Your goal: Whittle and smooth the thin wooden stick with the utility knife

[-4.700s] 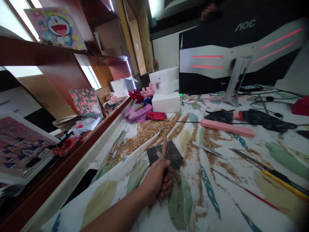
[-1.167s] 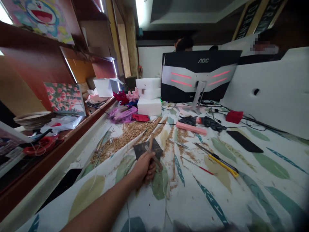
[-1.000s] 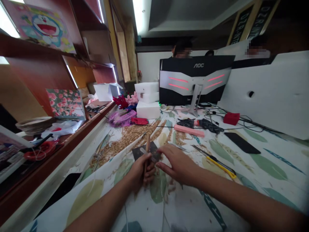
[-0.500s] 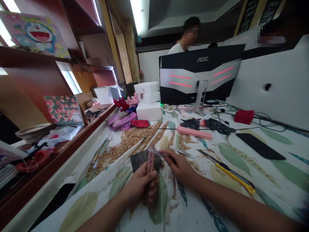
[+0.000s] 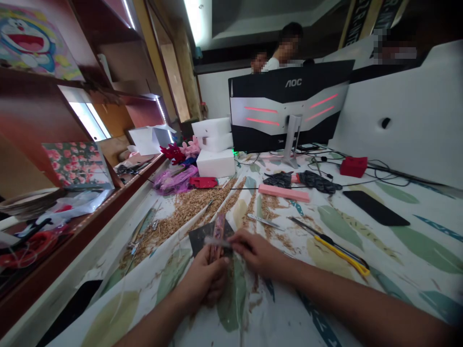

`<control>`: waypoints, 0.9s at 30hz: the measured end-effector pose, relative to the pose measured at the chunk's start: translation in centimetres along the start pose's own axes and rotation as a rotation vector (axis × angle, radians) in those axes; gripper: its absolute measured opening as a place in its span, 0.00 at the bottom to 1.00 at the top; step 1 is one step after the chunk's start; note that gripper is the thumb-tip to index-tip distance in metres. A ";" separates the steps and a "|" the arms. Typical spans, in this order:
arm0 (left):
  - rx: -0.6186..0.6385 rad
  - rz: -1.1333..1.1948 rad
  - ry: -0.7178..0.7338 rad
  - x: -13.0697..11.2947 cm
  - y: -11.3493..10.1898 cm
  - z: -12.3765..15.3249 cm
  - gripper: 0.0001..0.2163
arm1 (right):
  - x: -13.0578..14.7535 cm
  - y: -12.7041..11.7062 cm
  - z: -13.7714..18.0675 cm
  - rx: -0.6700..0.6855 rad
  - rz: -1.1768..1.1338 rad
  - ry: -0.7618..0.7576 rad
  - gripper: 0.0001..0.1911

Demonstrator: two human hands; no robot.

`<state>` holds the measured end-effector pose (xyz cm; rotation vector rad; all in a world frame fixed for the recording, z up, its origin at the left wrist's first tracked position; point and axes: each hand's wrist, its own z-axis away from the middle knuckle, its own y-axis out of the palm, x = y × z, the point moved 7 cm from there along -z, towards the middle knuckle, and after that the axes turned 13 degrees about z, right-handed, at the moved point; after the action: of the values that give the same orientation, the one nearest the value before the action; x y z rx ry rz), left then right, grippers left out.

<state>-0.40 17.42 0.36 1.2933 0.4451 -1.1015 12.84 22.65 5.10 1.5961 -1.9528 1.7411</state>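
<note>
My left hand (image 5: 203,278) is closed round a short wooden stick (image 5: 218,228) that stands upright above a dark square mat (image 5: 198,237). My right hand (image 5: 253,250) is closed on a thin metal blade (image 5: 216,242) that lies across the stick, just above my left fingers. Both hands hover over the leaf-patterned table cover (image 5: 361,299). A wide spread of wood shavings (image 5: 188,212) lies just behind the mat.
A yellow utility knife (image 5: 340,252), thin metal tools (image 5: 264,221), a pink bar (image 5: 284,193), a black phone (image 5: 376,208) and a red box (image 5: 353,166) lie on the table. White foam blocks (image 5: 215,149) and a monitor (image 5: 289,108) stand behind; people sit beyond it. Cluttered shelves (image 5: 72,193) run along the left.
My right hand came into view, took the metal blade from my left hand and now holds it across the stick. My left hand raised the stick upright.
</note>
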 end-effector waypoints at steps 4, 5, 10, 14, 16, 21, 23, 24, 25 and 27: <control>0.011 0.012 -0.013 0.1 0.0 0.0 0.16 | 0.0 -0.5 0.0 -0.030 0.004 0.014 0.11; 0.006 0.014 -0.015 0.1 -0.1 0.0 0.17 | 0.1 -0.4 0.0 -0.004 0.002 0.005 0.10; 0.022 0.021 -0.018 0.0 0.5 0.1 0.17 | 0.0 -0.8 0.0 -0.052 0.034 0.016 0.10; 0.001 -0.001 -0.018 -0.1 0.5 0.0 0.17 | -0.1 0.0 -0.2 0.048 0.006 -0.018 0.10; -0.004 -0.002 -0.008 -0.3 0.5 0.0 0.17 | -0.6 -0.4 -0.4 -0.032 0.013 0.033 0.11; -0.057 -0.008 -0.006 -0.6 0.4 -0.1 0.16 | -0.5 -0.1 -0.4 0.022 0.042 0.017 0.11; -0.046 -0.006 0.001 -0.6 0.6 -0.2 0.17 | -0.4 -0.1 -0.3 0.021 0.040 0.025 0.11; -0.036 -0.011 -0.002 -0.5 0.7 -0.2 0.17 | -0.2 0.1 -0.2 0.048 0.033 0.006 0.10; -0.027 -0.018 -0.006 -0.5 0.8 -0.2 0.18 | -0.1 0.3 -0.2 0.076 0.026 -0.016 0.10; -0.016 -0.023 -0.013 -0.3 0.8 -0.3 0.18 | -0.2 0.1 -0.2 0.041 0.035 0.001 0.11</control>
<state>0.22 17.75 0.95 1.2692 0.4592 -1.1229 12.72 22.93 4.93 1.5826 -1.9692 1.8061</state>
